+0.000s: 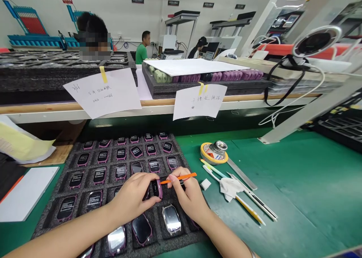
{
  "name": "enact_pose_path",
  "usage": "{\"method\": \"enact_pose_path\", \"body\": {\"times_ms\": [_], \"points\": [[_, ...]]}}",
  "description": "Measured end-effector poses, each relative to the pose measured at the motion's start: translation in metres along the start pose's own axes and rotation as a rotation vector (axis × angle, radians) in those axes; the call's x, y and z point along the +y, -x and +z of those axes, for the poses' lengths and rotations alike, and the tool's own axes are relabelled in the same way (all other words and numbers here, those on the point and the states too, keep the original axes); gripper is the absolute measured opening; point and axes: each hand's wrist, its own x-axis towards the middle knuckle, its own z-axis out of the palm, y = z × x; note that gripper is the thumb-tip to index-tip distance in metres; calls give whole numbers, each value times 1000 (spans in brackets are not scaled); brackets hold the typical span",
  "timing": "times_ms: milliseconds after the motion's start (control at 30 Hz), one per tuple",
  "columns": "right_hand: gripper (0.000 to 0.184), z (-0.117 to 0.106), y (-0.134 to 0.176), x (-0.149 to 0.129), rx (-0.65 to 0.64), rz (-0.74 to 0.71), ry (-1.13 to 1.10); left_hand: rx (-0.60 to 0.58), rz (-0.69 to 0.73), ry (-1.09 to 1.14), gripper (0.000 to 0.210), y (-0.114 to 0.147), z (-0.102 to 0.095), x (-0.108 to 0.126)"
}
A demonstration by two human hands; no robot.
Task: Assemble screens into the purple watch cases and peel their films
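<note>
Between the fingers and thumb of my left hand (pixel 137 194) a purple-framed watch body (pixel 159 189) is held up on edge over the foam tray. My right hand (pixel 185 192) pinches a thin orange pry stick (pixel 181 178), its pointed tip at the watch's purple side. Whether the tip touches the frame I cannot tell. Below both hands lies the dark grey foam tray (pixel 157 245), its compartments holding several purple watch bodies with lit text on their screens. A silver-framed watch (pixel 171 218) sits in a compartment near my right wrist. My left forearm hides part of the tray.
Right of the tray, a yellow-rimmed tin (pixel 214 153), a toothbrush (pixel 210 172), a white cloth (pixel 230 187), tweezers (pixel 254 199), a steel ruler (pixel 241 174) and a white cube (pixel 205 184) lie on the green mat. A shelf edge (pixel 158 109) with paper notes crosses above. People sit beyond.
</note>
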Motion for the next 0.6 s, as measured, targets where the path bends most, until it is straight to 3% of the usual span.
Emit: {"method": "enact_pose_path", "body": {"times_ms": [267,400,600], "points": [[31,-3,-2,-7,0,23,-50,3,-41,13,51,-1,0,-1],[32,-7,-1,-3,91,104,-161,-7,-36,25,58,-3,-2,-2],[33,-17,-7,5,222,215,-324,-51,92,-25,27,-3,-4,-3]]}}
